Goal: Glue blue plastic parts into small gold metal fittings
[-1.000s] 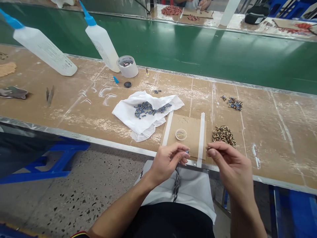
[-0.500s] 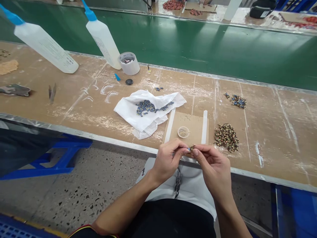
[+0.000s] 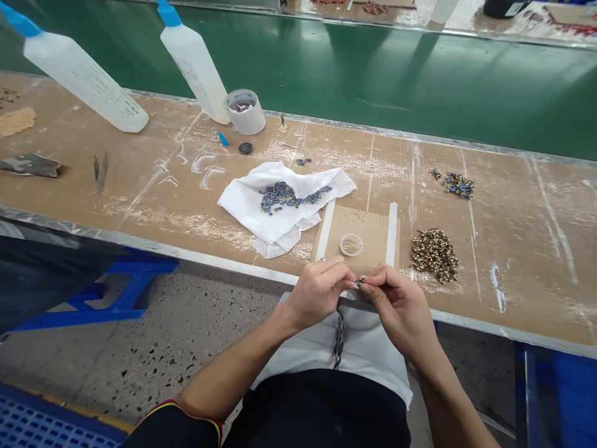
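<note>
Your left hand (image 3: 317,292) and right hand (image 3: 396,305) meet fingertip to fingertip at the near edge of the table (image 3: 513,249). Thumbs and forefingers are pinched tight, the other fingers curled. Both forearms angle in from below that edge.

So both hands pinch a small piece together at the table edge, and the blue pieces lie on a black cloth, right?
Not quite: the head view shows the cloth under the blue pieces is white, not black. The left hand and right hand do pinch a small piece together at the table edge.
</note>
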### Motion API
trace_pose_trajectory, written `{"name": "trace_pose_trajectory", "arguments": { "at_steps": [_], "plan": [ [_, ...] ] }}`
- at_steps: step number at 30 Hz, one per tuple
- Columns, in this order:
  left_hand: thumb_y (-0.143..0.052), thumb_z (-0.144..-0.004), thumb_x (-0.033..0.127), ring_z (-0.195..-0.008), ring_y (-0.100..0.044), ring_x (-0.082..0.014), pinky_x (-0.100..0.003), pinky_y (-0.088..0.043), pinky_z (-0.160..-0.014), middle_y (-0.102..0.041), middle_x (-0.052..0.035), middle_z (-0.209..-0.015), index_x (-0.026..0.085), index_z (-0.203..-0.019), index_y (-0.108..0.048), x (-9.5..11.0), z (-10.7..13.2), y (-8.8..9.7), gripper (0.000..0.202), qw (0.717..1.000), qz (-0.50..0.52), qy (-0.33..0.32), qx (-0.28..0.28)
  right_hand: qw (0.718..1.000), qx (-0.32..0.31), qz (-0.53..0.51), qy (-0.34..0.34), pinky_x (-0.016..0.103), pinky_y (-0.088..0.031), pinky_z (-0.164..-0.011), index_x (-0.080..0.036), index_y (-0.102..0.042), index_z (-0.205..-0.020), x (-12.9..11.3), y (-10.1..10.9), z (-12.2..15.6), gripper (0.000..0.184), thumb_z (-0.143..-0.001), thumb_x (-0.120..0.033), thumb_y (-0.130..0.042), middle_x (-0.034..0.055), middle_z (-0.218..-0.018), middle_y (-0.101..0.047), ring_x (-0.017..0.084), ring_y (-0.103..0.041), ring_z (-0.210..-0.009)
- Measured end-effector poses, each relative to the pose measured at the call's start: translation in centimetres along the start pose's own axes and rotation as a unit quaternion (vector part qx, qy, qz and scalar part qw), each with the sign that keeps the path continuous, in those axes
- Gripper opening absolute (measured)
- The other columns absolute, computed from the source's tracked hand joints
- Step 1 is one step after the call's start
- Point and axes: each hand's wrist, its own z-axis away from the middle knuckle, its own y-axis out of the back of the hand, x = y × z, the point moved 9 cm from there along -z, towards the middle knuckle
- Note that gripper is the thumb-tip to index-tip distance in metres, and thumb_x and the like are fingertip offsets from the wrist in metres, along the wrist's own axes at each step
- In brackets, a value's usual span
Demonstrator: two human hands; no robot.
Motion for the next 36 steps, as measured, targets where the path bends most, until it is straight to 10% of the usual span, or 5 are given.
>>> {"name": "trace_pose_trajectory", "arguments": {
  "at_steps": [18, 27, 36],
  "plan": [
    [-0.055, -0.092, 0.019, -0.065, -0.053, -0.0113, -0.022, -0.038, -0.06, -0.061, 0.0002, -0.072, 0.015, -0.077, -0.061, -1.7, 0.7, -0.6, 0.017, 0.967, 0.113, 0.202, -0.106, 0.991, -0.064, -0.103, -0.064, 0.028, -0.054, -0.071, -0.025, -0.063, -0.103, 0.8, -1.0, 1.0, 0.011, -0.093, -0.03, -0.064, 0.0024, -0.092, -0.065, 0.016, -0.064, -0.079],
    [-0.051, -0.097, 0.044, -0.06, -0.049, -0.0101, -0.021, -0.041, -0.054, -0.052, 0.0008, -0.069, 0.013, -0.086, -0.056, -0.1, 1.9, -3.3, 0.033, 0.867, 0.338, 0.279, -0.236, 0.981, -0.071, 0.085, 0.159, 0.028, -0.049, -0.08, -0.025, -0.067, -0.098, -4.7, 1.0, 1.7, 0.015, -0.093, -0.012, -0.06, 0.0034, -0.096, -0.066, 0.016, -0.063, -0.092],
    [-0.049, -0.099, 0.023, -0.071, -0.054, -0.013, -0.024, -0.041, -0.066, -0.061, -0.0032, -0.078, 0.014, -0.09, -0.065, 2.7, 0.5, -1.3, 0.021, 0.994, 0.018, 0.047, -0.092, 0.991, 0.028, -0.131, 0.002, 0.023, -0.051, -0.072, -0.025, -0.067, -0.09, -0.2, 1.6, 2.7, 0.004, -0.091, -0.021, -0.067, 0.0004, -0.088, -0.063, 0.013, -0.061, -0.083]
  ]
}}
